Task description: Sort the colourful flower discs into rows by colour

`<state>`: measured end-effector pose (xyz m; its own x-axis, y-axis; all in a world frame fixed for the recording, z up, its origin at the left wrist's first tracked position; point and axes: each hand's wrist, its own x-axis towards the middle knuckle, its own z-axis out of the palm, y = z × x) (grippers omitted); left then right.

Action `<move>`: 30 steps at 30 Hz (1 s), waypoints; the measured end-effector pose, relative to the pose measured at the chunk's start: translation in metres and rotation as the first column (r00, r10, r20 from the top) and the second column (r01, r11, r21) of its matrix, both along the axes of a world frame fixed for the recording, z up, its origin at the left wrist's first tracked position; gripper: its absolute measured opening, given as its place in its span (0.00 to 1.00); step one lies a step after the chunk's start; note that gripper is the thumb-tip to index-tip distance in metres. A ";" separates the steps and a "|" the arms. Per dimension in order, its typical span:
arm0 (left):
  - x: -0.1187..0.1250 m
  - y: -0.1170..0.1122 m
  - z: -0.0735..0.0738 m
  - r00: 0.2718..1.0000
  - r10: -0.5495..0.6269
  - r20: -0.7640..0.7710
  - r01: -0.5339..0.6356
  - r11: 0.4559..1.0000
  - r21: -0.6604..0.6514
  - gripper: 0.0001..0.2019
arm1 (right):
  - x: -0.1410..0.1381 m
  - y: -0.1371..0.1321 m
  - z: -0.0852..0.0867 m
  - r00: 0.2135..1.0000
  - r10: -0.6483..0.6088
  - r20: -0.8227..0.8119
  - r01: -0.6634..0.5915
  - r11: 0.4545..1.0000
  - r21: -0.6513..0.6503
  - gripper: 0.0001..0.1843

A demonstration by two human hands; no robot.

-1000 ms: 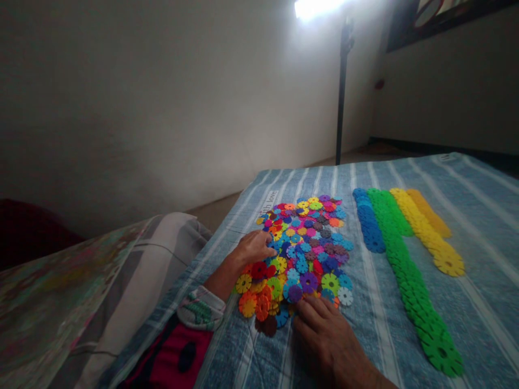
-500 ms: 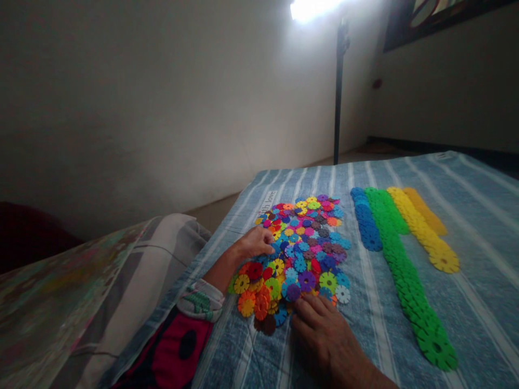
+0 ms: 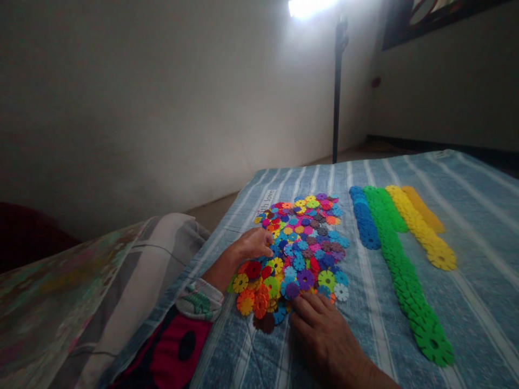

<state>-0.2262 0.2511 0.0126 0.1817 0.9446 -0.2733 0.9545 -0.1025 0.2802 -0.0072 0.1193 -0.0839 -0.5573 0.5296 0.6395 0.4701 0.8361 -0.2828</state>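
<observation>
A heap of small notched plastic discs in many colours (image 3: 305,246) lies on a blue striped bedspread (image 3: 478,308). My left hand (image 3: 252,244) rests at the heap's left edge, its fingers curled in, the tips among blue discs. My right hand (image 3: 324,330) lies flat at the heap's near edge with its fingers stretched out, touching purple and orange discs. To the right of the heap, sorted discs lie in overlapping rows: a blue row (image 3: 365,222), a long green row (image 3: 405,278), a yellow row (image 3: 421,233) and an orange row (image 3: 425,210).
A grey and patterned pillow (image 3: 138,275) lies left of my left arm, beside a pink and black cloth (image 3: 174,348). A black lamp stand (image 3: 336,92) with a bright light rises beyond the bed's far edge. White walls stand behind.
The view has drifted slightly, so everything sits a little higher and further left. Both hands stay at the same spots on the heap, with only small finger movement.
</observation>
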 end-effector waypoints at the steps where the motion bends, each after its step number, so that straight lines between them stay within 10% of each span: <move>1: 0.000 0.000 0.000 1.000 -0.002 -0.002 0.002 1.000 -0.011 0.05 | 0.000 0.000 0.000 1.000 0.003 -0.007 -0.003 1.000 -0.004 0.03; 30: -0.011 0.010 -0.007 0.794 0.119 0.596 -0.155 0.988 0.010 0.11 | -0.001 -0.001 0.000 1.000 -0.008 0.001 0.008 0.999 -0.034 0.05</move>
